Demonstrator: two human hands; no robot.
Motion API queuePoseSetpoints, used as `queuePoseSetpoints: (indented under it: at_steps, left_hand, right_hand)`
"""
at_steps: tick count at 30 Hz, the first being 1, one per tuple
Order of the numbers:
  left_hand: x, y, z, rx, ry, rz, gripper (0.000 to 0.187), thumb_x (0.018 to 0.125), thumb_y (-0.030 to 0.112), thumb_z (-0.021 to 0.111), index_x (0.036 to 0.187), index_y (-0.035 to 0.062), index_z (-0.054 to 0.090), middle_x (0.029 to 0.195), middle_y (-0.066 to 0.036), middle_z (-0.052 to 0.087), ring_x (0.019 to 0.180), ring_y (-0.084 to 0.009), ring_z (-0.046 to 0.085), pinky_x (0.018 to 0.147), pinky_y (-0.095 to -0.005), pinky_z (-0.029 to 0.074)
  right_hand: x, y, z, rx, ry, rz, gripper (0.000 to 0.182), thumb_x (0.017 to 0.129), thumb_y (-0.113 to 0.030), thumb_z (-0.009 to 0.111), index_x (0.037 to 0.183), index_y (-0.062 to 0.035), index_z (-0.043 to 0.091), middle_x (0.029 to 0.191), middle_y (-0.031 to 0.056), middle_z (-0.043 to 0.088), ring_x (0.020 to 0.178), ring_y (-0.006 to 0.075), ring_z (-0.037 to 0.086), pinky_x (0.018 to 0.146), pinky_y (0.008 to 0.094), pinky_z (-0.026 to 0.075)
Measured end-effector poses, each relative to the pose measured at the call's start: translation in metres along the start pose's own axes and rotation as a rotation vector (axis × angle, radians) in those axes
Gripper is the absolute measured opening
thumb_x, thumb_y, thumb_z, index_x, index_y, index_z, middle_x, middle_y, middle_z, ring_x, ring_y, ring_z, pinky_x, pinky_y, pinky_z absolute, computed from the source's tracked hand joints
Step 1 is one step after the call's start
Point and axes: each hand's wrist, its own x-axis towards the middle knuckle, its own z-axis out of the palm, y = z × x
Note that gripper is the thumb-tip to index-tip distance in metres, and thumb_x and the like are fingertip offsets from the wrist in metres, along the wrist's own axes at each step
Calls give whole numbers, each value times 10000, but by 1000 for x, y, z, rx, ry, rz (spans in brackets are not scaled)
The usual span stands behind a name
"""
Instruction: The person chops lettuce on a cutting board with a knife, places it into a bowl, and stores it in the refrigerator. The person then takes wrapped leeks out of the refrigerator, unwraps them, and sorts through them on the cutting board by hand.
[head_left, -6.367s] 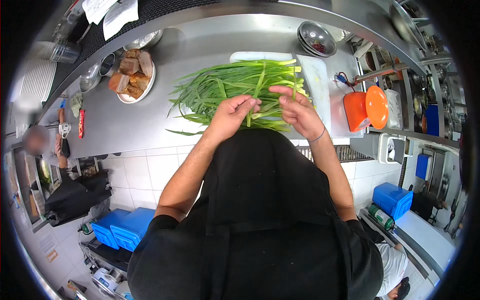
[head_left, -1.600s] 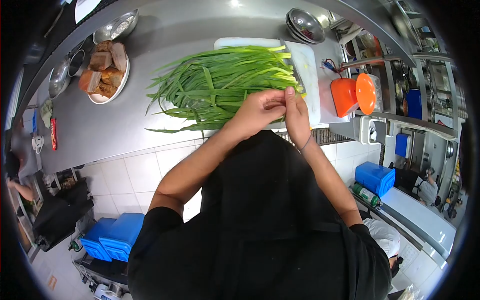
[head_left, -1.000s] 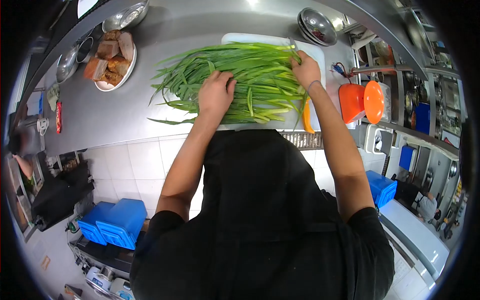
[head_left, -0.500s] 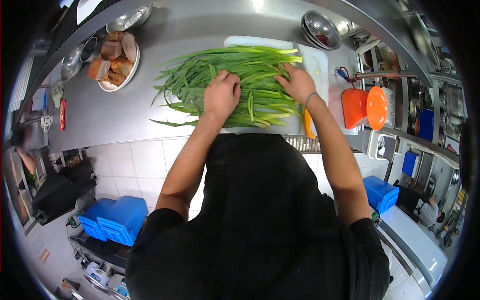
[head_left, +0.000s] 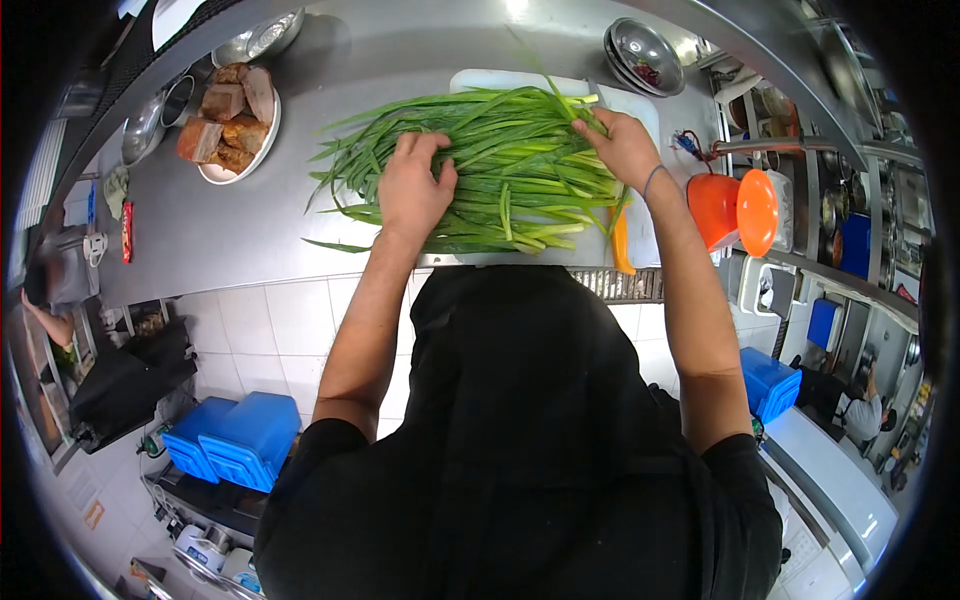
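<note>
A thick pile of long, flat-leaved green garlic lies across a white cutting board, pale ends towards the right. My left hand rests on the leafy left part of the pile, its thumb and fingers apart. At the pale ends, my right hand pinches a green garlic stalk, whose blurred leaf rises up and to the left above the pile. A knife with a yellow-orange handle lies on the board's right side, its blade mostly hidden by the stalks and my right hand.
On the steel counter, a white bowl of meat chunks stands at the left. Stacked metal bowls sit at the back right, near an orange scale. A shelf edge overhangs the right. Other people are in the background.
My right hand has moved right and slightly up, drawing a stalk up from the pile. My left hand has shifted left and its fingers have spread.
</note>
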Motion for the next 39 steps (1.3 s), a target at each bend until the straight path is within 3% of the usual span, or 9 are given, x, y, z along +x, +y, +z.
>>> queuePoseSetpoints:
  at_steps: [6,18,24,25,31,34,35,38,39]
  left_hand:
    - [-10,-2,20,226,-87,103,235,878,219,820,1099,155,775,1059,-77,698,980,-335,704,823,-457,581]
    - [-7,-8,14,0,7,114,181,879,147,792,1060,140,781,1030,-66,688,947,-318,700,821,-445,580]
    - [5,-29,-9,-64,240,-49,361,879,142,783,1233,130,711,1076,-99,701,981,-309,706,843,-435,573]
    - [7,-32,-14,-75,262,-88,363,881,142,781,1237,132,707,1079,-98,704,983,-305,707,841,-434,573]
    - [6,-10,-11,-172,191,12,198,877,159,791,1063,102,748,1092,-98,710,980,-331,687,844,-433,562]
    - [1,-8,-4,2,191,175,209,877,166,812,1060,79,758,1090,-76,730,1014,-291,700,865,-407,571]
    - [-4,-9,-5,12,14,91,348,861,223,838,1175,105,747,1227,-99,704,1197,-327,649,1007,-462,521]
    - [-19,-15,11,165,-34,233,558,841,290,863,1353,157,687,1435,-143,605,1377,-365,535,1150,-506,424]
    - [-24,-16,13,205,-167,211,698,815,293,879,1452,175,618,1592,-161,461,1497,-388,394,1242,-571,288]
  right_hand:
    - [10,-4,4,-292,-18,-10,331,999,-395,691,1180,-121,726,935,212,746,896,431,712,794,528,560]
    - [-15,-49,69,-103,35,-204,255,989,-314,689,1133,-104,712,1018,171,754,965,415,706,805,526,560]
    - [3,-35,41,357,-180,148,383,1017,-387,727,1058,-7,743,837,152,727,769,250,677,750,421,544]
    - [1,-37,35,432,-193,156,437,1015,-399,738,1146,18,745,871,134,734,791,181,635,779,375,539]
    - [-5,-51,29,457,-208,68,430,1013,-375,732,1249,-15,739,1001,172,775,888,229,702,857,369,550]
    - [-1,-38,46,333,31,-72,434,992,-369,744,1271,-37,721,1038,210,774,921,332,738,862,406,566]
    - [-1,-32,49,294,33,-49,439,987,-372,743,1277,-44,712,1048,221,769,937,361,735,865,424,569]
    - [-4,-42,41,132,36,-4,456,976,-381,738,1295,-59,684,1066,243,757,970,426,725,867,474,575]
    - [-5,-43,39,47,36,-3,462,975,-384,734,1301,-62,673,1063,241,757,971,433,722,864,489,575]
